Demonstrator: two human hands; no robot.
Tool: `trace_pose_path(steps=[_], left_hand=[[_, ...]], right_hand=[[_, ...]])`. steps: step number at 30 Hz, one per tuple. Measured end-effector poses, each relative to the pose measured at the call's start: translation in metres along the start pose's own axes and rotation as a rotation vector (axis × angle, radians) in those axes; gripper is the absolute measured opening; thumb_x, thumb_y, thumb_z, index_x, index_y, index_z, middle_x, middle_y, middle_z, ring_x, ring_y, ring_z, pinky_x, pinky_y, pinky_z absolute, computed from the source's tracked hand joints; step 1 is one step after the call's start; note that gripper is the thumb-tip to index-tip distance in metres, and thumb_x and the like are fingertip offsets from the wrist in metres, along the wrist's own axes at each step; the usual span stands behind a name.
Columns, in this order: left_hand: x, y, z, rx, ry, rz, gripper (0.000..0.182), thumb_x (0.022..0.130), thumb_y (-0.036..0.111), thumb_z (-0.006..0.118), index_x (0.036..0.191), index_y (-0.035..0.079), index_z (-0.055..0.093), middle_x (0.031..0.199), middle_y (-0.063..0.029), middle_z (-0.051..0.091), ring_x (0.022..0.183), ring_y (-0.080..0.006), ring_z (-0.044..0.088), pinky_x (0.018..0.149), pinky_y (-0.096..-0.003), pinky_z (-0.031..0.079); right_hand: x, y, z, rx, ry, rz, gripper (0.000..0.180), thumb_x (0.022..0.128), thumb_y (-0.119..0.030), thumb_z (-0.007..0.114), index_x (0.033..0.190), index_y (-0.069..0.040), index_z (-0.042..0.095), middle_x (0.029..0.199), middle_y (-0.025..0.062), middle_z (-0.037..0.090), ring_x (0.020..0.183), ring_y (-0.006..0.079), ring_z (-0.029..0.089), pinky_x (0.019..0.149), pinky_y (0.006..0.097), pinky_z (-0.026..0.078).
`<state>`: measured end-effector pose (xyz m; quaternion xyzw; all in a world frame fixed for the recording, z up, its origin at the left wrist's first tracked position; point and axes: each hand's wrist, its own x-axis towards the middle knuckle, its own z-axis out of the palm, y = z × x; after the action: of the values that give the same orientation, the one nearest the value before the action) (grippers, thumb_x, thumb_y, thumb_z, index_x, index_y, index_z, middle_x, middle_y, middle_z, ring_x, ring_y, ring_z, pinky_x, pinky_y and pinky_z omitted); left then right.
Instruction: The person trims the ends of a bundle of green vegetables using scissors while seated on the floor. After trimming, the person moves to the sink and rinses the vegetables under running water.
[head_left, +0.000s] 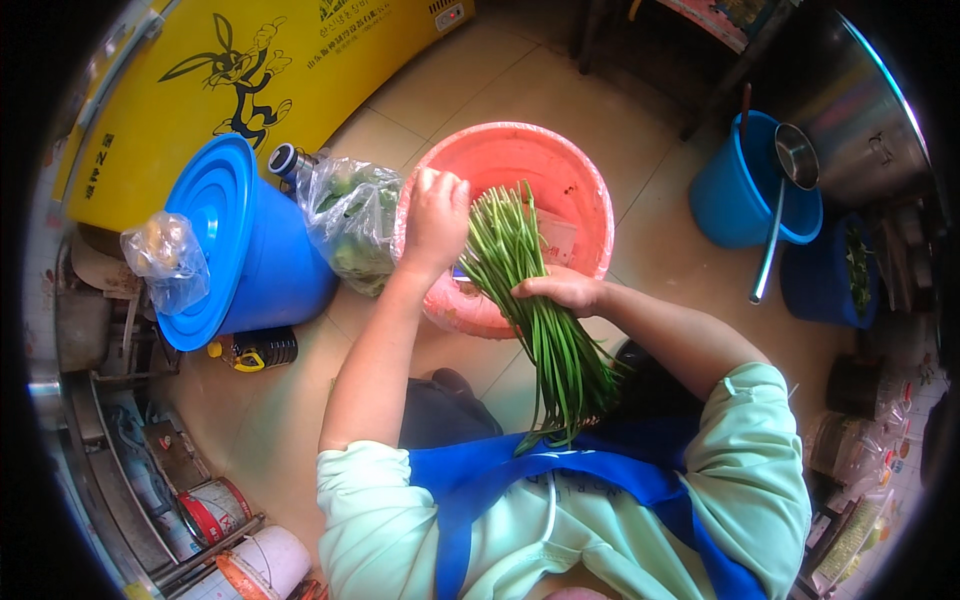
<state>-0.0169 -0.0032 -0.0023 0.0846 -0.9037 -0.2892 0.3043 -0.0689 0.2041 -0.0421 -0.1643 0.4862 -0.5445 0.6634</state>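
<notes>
My right hand is wrapped around the middle of a thick bunch of garlic chives. The pale cut ends point away from me over a red plastic bin, and the dark green leaves hang down toward my blue apron. My left hand, fingers curled, is just left of the cut ends above the bin's left side. Whether those fingers pinch anything is hidden. Clear plastic film lines the bin, and a piece of printed packaging lies inside.
Left of the bin are a clear bag of leafy greens, a steel flask and a lidded blue bucket. A yellow chest freezer stands behind. On the right, a long-handled ladle rests across a blue bucket.
</notes>
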Motion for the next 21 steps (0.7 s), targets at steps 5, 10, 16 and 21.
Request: trace_pose_path(steps=[5,10,16,21], left_hand=[[0.008,-0.019,-0.019,0.090,0.006,-0.111,0.025,0.090,0.018,0.051,0.076,-0.003,0.054,0.080,-0.0193,0.052,0.072,-0.0368,0.052,0.066,-0.0426,0.043],[0.005,-0.027,-0.023,0.182,-0.016,-0.158,0.015,0.085,0.012,0.056,0.077,-0.001,0.054,0.083,-0.0180,0.052,0.077,-0.0361,0.053,0.070,-0.0410,0.044],[0.000,-0.020,-0.017,0.166,-0.080,-0.115,0.015,0.077,0.010,0.067,0.084,0.002,0.057,0.093,-0.0136,0.052,0.087,-0.0284,0.055,0.078,-0.0366,0.046],[-0.005,-0.001,-0.006,-0.180,-0.231,-0.109,0.016,0.078,0.016,0.068,0.083,0.001,0.065,0.098,-0.0108,0.053,0.090,-0.0232,0.055,0.079,-0.0326,0.046]], right_hand=[[-0.002,-0.001,0.001,-0.002,-0.003,0.005,0.034,0.087,-0.022,0.053,0.111,0.002,0.053,0.095,0.0125,0.062,0.082,0.0198,0.061,0.074,0.0316,0.052],[-0.005,-0.004,0.003,0.008,0.017,0.012,0.034,0.088,-0.022,0.052,0.113,0.002,0.053,0.095,0.0139,0.062,0.082,0.0212,0.063,0.073,0.0334,0.054],[-0.005,-0.006,0.005,0.023,0.027,0.024,0.036,0.088,-0.023,0.053,0.114,0.002,0.052,0.095,0.0147,0.062,0.082,0.0215,0.064,0.073,0.0340,0.054],[-0.006,-0.006,0.004,0.004,0.032,0.033,0.037,0.088,-0.023,0.053,0.114,0.002,0.052,0.095,0.0144,0.062,0.083,0.0213,0.063,0.073,0.0333,0.054]])
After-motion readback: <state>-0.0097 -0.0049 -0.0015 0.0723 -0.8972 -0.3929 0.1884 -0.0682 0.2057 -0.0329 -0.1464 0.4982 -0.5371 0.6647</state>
